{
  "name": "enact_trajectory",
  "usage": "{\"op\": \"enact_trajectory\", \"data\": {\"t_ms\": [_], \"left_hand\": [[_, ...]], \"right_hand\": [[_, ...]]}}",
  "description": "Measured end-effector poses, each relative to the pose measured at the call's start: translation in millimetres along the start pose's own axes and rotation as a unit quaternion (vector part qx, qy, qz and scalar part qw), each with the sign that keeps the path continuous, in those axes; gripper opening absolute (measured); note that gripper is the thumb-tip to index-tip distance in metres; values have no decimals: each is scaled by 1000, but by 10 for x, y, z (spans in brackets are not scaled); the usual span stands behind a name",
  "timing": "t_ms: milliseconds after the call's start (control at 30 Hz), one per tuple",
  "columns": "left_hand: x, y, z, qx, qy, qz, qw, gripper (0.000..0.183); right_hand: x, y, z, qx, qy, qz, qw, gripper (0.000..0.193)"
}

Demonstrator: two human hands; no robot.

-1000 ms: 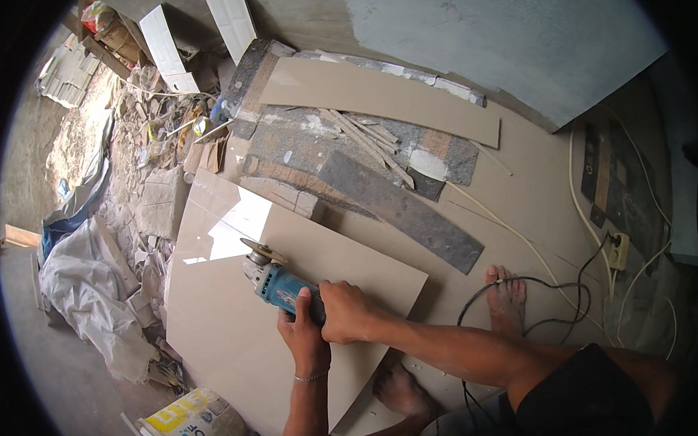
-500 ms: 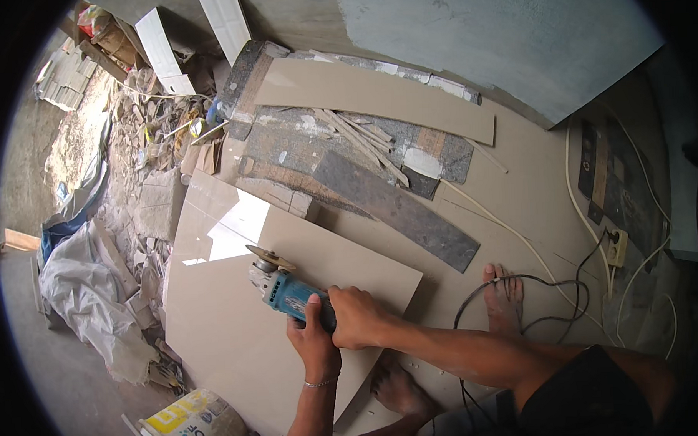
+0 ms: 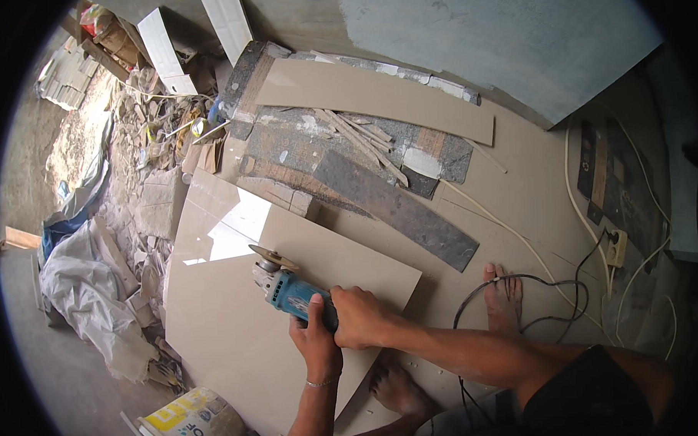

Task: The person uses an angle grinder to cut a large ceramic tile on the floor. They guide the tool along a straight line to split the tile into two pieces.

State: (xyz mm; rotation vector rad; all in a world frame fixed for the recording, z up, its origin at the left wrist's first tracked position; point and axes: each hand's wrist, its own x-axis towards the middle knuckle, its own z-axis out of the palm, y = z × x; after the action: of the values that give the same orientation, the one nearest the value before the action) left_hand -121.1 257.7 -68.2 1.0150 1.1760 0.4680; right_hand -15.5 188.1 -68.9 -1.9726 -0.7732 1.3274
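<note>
Left hand and right hand clamped fingers around an angle grinder above a beige tile that, despite glare, seemed not yet cut through.

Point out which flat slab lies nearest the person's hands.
The wide beige slab, beneath the grinder, left hand and right hand; the narrow dark gray strip and long beige strip lie farther off.
</note>
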Motion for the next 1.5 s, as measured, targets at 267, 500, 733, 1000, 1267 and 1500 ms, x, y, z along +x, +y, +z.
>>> {"op": "enact_trajectory", "data": {"t_ms": [267,500,733,1000,1267,1500], "left_hand": [[190,99,-90,11,0,0,1000,28],[357,194,-164,15,-3,4,1000,28],[350,179,-157,7,7,-2,1000,26],[150,71,-71,9,12,-8,1000,25],[12,-5,-6,-6,1,0,1000,25],[-43,-65,15,-12,5,-9,1000,24]], "right_hand": [[160,-128,7,11,-4,-5,1000,42],[343,-238,44,14,-14,5,1000,44],[321,-230,52,12,-3,-14,1000,40],[174,-58,81,9,-5,-6,1000,44],[34,34,41,6,4,-16,1000,44],[-50,68,9,3,7,-12,1000,46]]}}
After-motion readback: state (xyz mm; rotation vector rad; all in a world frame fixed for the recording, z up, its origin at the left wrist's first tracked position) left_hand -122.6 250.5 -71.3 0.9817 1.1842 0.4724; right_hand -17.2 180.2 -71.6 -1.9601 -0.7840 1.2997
